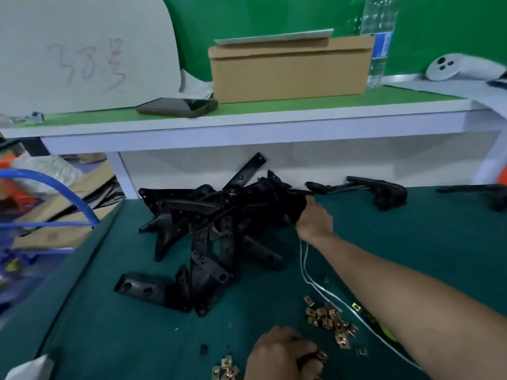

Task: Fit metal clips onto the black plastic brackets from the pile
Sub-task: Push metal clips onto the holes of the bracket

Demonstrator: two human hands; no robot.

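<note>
The teal table [131, 338] fills the near half of your view. The white shelf [274, 124] with its green top runs across the far side. On the shelf's left a white board [82, 50] with scrawled writing leans back. A cardboard box [288, 72] sits at centre, with a clear water bottle [380, 37] upright just beside its right end. A dark phone [178, 106] lies flat near the box's left corner, and a white controller [450, 68] rests far right.

Down on the table, the pile of black brackets [219, 215] sprawls from the foot of the shelf toward you, a little left of centre. One lone bracket [384, 190] lies apart at the far right. A blue hose [55, 185] arcs off the table's left edge.

Your right arm stretches far across, and your right hand [315, 219] is on the right edge of the pile, thumb up. Its fingers are buried among the brackets, so I cannot tell whether that grip is clenched or released.

Your left hand [277, 355] sits at the near edge. Its grip is curled tight round a small black piece [308, 359], with a brassy clip at the fingertips.

The metal clips [329, 322] lie scattered near right, under your forearm. A smaller clump [226, 370] lies just left of your left hand. A thin white cable [304, 270] trails from your right wrist past the clips.
</note>
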